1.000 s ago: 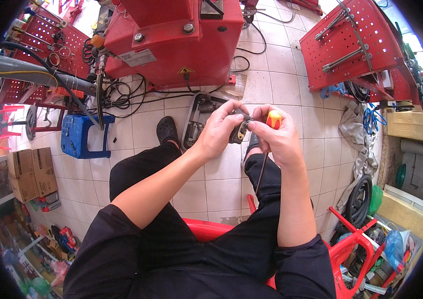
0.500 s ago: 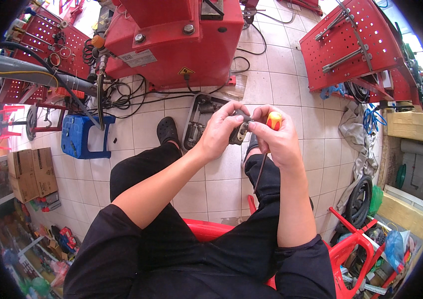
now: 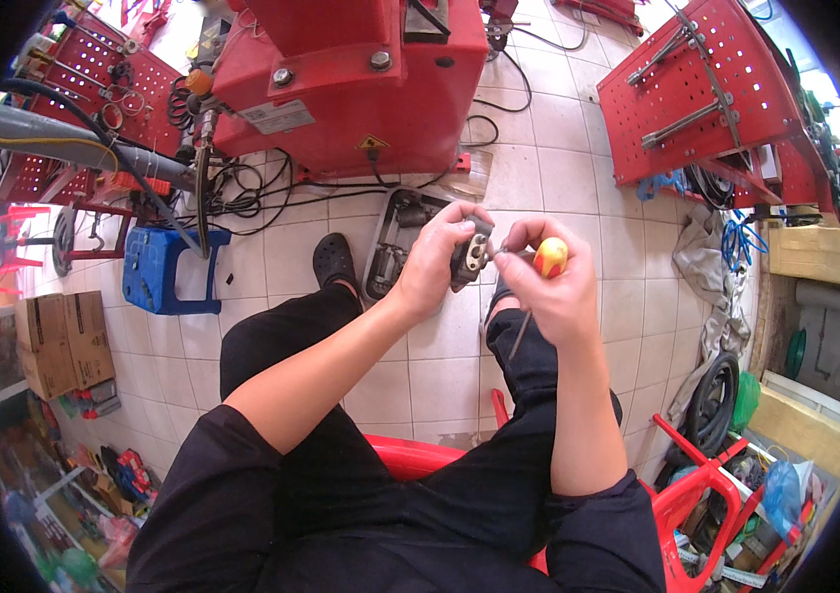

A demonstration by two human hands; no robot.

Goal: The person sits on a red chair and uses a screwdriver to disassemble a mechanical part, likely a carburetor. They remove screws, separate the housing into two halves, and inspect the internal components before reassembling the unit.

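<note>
My left hand (image 3: 428, 265) is closed around a dark metal part (image 3: 476, 255) with a pale, holed face turned to the right. A screwdriver (image 3: 551, 257) with a yellow and red handle lies in my closed right hand (image 3: 560, 292); its shaft slants down toward my right knee. Between that hand's thumb and forefinger is something small (image 3: 499, 251), too small to name, just right of the metal part and apart from it. Below the hands on the floor, a grey tray (image 3: 376, 235) holds several metal parts, partly hidden by my left hand.
A large red machine (image 3: 341, 109) stands ahead, with black cables (image 3: 262, 198) on the tiles. To the left are a blue stool (image 3: 153, 272) and a cardboard box (image 3: 64, 341). A red perforated panel (image 3: 677, 99) and a black tyre (image 3: 714, 400) are at the right.
My right hand has drawn back slightly to the right, so its fingertips are now apart from the metal part. The part has turned, showing more of its holed face.
</note>
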